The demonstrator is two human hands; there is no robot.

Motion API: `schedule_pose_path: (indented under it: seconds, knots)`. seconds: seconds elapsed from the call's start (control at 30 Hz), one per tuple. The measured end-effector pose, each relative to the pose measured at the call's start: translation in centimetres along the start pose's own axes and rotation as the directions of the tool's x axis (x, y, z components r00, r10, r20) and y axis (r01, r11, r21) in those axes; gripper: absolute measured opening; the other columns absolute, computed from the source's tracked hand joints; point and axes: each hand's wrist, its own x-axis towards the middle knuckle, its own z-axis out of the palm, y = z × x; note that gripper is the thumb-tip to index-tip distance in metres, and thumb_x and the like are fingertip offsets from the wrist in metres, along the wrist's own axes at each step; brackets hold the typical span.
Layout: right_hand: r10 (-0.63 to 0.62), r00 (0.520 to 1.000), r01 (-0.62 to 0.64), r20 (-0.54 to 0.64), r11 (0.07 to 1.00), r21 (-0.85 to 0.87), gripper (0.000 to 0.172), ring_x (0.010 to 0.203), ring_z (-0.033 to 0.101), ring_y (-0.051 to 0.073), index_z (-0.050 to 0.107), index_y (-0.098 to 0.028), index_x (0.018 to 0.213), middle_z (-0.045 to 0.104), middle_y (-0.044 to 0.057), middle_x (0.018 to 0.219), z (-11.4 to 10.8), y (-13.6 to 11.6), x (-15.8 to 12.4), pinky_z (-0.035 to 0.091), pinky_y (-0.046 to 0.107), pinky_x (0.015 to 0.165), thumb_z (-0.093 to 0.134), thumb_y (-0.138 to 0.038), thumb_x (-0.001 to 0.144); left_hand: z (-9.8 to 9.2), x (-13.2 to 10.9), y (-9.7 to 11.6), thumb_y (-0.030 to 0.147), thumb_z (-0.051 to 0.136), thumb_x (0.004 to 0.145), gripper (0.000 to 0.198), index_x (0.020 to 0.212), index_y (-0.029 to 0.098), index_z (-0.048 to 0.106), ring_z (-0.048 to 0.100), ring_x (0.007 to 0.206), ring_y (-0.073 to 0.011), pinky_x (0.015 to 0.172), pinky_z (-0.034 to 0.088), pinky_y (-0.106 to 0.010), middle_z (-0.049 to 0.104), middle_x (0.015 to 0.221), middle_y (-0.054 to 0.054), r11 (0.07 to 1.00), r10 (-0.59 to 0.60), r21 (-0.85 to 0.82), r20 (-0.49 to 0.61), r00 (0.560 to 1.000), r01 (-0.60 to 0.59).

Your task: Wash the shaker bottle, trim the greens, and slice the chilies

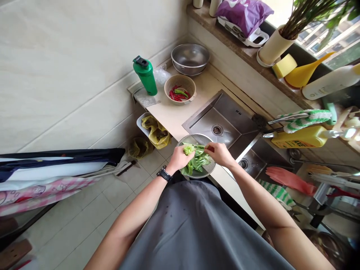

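Leafy greens (199, 160) lie in a round metal mesh strainer (210, 170) at the front edge of the counter, close to my body. My left hand (180, 157), with a black watch on its wrist, is closed around a bunch of greens, its pale green stem end (189, 149) showing by the thumb. Over the strainer's right side, my right hand (221, 153) pinches a part of the same greens. Its fingertips partly hide what they grip. Loose leaves lie below both hands.
Behind the strainer is a steel sink (227, 116). A beige basket of red and green chillies (180, 88), a green shaker bottle (146, 77) and a metal bowl (190, 60) stand on the counter. A bag-lined bin (157, 131) hangs at the counter's left edge.
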Motion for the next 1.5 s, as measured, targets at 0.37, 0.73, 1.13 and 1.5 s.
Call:
schedule_pose_path:
  seconds: [0.37,0.73,1.13,1.5]
  knots:
    - [0.046,0.999,-0.052,0.023,0.920,0.388,0.040,0.090,0.073,0.017,0.055,-0.018,0.134,0.071,0.011,0.119,1.5,0.4,0.0,0.058,0.032,0.082,0.056,-0.023,0.094,-0.3,1.8,0.8,0.034,0.067,0.083,0.016,0.078,0.019,0.065,0.055,0.062,-0.0142,0.062,0.041,-0.025,0.065,0.068,0.000,0.980,0.060,0.183,0.106,0.993,-0.078]
    - [0.142,0.893,0.123,0.427,0.837,-0.533,0.021,0.099,0.070,0.024,0.073,-0.022,0.104,0.073,0.010,0.103,4.9,3.9,-2.1,0.053,0.029,0.079,0.053,-0.023,0.098,-0.6,1.0,-2.5,0.037,0.073,0.078,0.019,0.083,0.018,0.071,0.066,0.077,-0.0197,0.072,0.052,-0.028,0.074,0.082,-0.004,0.995,-0.097,0.015,0.015,0.995,0.097]
    - [0.173,0.939,0.081,0.297,0.727,-0.681,0.037,0.102,0.072,0.026,0.070,-0.014,0.113,0.072,0.017,0.111,6.4,4.5,0.1,0.057,0.032,0.082,0.044,0.000,0.093,-0.2,0.2,-2.3,0.035,0.072,0.078,0.016,0.080,0.019,0.068,0.066,0.076,-0.0204,0.073,0.050,-0.029,0.074,0.082,-0.003,0.993,-0.114,0.009,-0.001,0.993,0.114]
    - [0.183,0.943,0.047,0.278,0.754,-0.655,0.030,0.093,0.072,0.025,0.072,-0.015,0.103,0.075,0.016,0.104,5.4,4.7,-0.4,0.054,0.031,0.077,0.043,-0.008,0.097,-0.1,-0.1,-2.3,0.033,0.070,0.079,0.015,0.083,0.018,0.070,0.065,0.075,-0.0193,0.073,0.049,-0.028,0.073,0.082,-0.003,0.994,-0.101,0.032,0.020,0.995,0.100]
